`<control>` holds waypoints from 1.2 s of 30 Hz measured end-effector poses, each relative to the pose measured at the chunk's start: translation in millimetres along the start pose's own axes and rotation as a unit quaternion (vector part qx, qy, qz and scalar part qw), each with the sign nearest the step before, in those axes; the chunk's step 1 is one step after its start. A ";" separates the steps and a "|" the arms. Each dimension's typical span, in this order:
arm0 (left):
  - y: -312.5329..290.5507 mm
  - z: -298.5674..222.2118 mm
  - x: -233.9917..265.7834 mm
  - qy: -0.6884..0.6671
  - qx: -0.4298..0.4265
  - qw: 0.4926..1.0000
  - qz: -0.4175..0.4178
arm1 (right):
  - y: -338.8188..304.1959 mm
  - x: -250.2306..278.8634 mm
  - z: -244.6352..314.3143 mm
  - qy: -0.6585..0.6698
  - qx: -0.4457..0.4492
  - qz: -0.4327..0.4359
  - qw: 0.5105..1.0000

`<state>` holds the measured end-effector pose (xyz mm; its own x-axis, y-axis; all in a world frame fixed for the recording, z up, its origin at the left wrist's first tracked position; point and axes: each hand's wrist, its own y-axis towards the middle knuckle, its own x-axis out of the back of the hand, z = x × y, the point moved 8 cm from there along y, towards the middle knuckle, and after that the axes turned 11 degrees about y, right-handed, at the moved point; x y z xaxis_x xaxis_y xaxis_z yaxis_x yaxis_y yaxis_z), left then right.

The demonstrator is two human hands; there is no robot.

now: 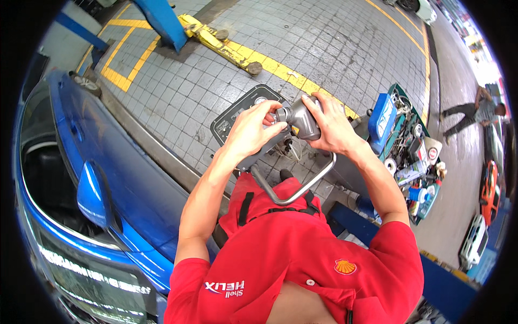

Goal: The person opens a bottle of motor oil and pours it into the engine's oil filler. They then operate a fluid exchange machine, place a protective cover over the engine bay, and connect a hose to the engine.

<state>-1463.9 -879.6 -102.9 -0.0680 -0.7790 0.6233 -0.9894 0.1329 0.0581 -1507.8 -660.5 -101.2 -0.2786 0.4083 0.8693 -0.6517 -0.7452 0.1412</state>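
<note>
My right hand (pixel 330 125) is wrapped round the body of a dark grey plastic bottle (pixel 306 123), which lies tilted with its neck toward my left. The thumb and fingers of my left hand (pixel 253 127) pinch the grey cap (pixel 283 114) at the bottle's neck. Whether the cap is loose or still seated cannot be made out. Both hands are in front of my body, above a wheeled machine with a dark control panel (pixel 226 123) and a round gauge. A bent metal handle (pixel 283 201) of this machine curves toward my waist.
A blue car (pixel 124 178) stands close on my left, its mirror (pixel 93 194) sticking out. To my right is a crowded tool cart (pixel 415 156) with a blue case (pixel 382 123). Ahead are a blue lift post (pixel 162 24) and yellow lift arm (pixel 216 40). A person (pixel 475 113) walks far right.
</note>
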 end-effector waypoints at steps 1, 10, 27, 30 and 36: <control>-1.0 6.9 6.4 -0.019 0.000 1.000 0.015 | 2.1 0.6 12.0 -0.021 -0.016 -0.004 1.000; -14.6 56.3 20.4 -0.134 0.110 0.979 0.105 | 11.8 -14.8 73.5 -0.091 -0.077 -0.041 0.992; 20.2 18.2 62.5 -0.006 -0.086 0.989 0.121 | 14.6 -24.6 69.4 0.009 -0.147 -0.144 0.979; 45.4 51.3 61.0 -0.012 -0.029 0.989 0.146 | 34.5 -28.0 72.0 -0.002 -0.164 -0.152 0.975; 103.3 108.7 76.6 0.004 0.061 0.974 0.219 | 95.3 -41.5 69.9 -0.038 -0.242 -0.129 0.961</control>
<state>-1585.2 -992.1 -134.0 -0.4861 -0.6590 0.5740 -0.8738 0.3770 -0.3071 -1509.0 -785.4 -90.7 -0.0235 0.4931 0.8696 -0.9490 -0.2845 0.1356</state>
